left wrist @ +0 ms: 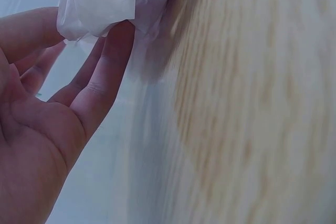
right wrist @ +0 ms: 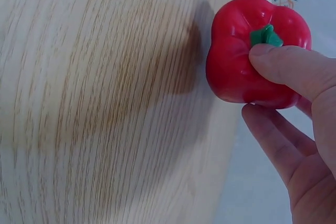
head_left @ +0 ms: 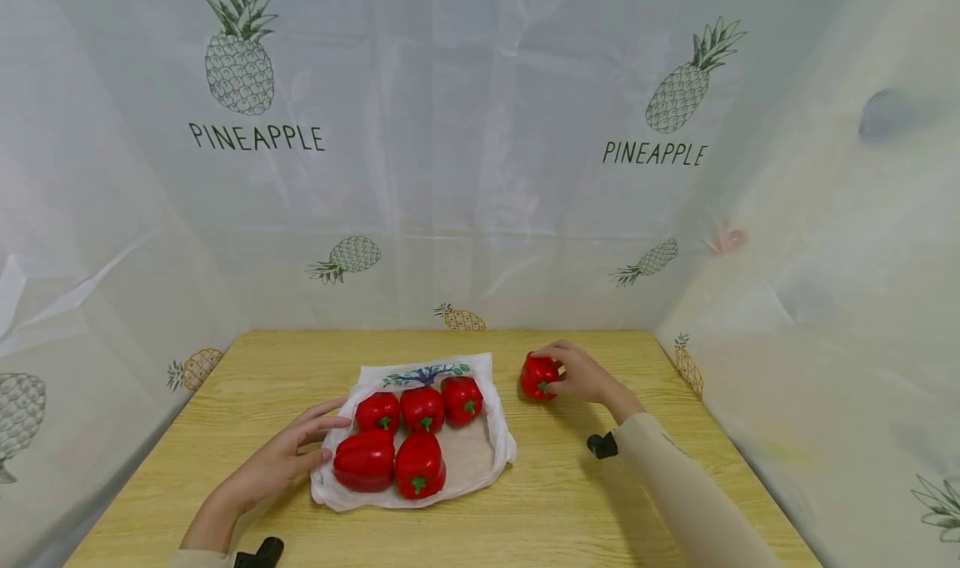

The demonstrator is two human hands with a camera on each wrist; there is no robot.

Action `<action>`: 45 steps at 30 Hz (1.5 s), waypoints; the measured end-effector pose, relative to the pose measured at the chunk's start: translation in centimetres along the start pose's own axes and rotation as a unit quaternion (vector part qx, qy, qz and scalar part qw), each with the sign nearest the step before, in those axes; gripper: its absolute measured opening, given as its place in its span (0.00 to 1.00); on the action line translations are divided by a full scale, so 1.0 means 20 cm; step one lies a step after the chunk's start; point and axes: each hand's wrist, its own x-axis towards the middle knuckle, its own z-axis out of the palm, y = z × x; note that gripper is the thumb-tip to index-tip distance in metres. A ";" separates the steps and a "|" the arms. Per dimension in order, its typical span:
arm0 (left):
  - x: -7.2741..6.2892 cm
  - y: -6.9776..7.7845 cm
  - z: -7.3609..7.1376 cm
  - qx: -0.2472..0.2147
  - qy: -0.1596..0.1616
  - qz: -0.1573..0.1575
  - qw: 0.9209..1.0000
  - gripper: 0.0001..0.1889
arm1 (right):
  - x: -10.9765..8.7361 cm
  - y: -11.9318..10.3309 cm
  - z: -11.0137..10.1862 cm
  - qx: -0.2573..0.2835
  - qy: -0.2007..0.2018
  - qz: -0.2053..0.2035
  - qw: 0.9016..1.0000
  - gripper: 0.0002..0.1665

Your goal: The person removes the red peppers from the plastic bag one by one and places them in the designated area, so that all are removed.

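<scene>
My right hand [head_left: 581, 375] grips a red bell pepper [head_left: 537, 376] at the right part of the table. In the right wrist view, the thumb lies beside the green stem [right wrist: 266, 36] and the other fingers go round the pepper's side and underneath. My left hand [head_left: 288, 450] touches the left edge of a white bag [head_left: 480, 451] with its fingers spread. Up close, the left fingertips [left wrist: 118, 38] meet the bag's crumpled rim [left wrist: 100, 3]. Inside the bag several red bell peppers [head_left: 422, 410] lie in two rows, some stems facing me.
The wooden table [head_left: 555, 501] carries the bag near its middle. A blue and green tree print [head_left: 426, 375] shows on the bag's far side. Translucent curtains [head_left: 465, 176] with pineapple prints stand behind the table and along both sides.
</scene>
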 end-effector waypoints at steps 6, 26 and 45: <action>0.01 0.00 0.00 -0.005 -0.001 0.001 1.000 0.22 | 0.01 0.00 0.01 -0.010 -0.010 0.010 1.000 0.35; 0.01 -0.01 0.00 0.001 0.002 0.003 1.000 0.22 | 0.00 0.01 0.00 0.016 -0.035 0.017 0.999 0.37; 0.00 -0.01 0.00 0.003 0.003 0.002 1.000 0.22 | -0.02 -0.16 -0.09 -0.036 -0.003 -0.039 0.999 0.36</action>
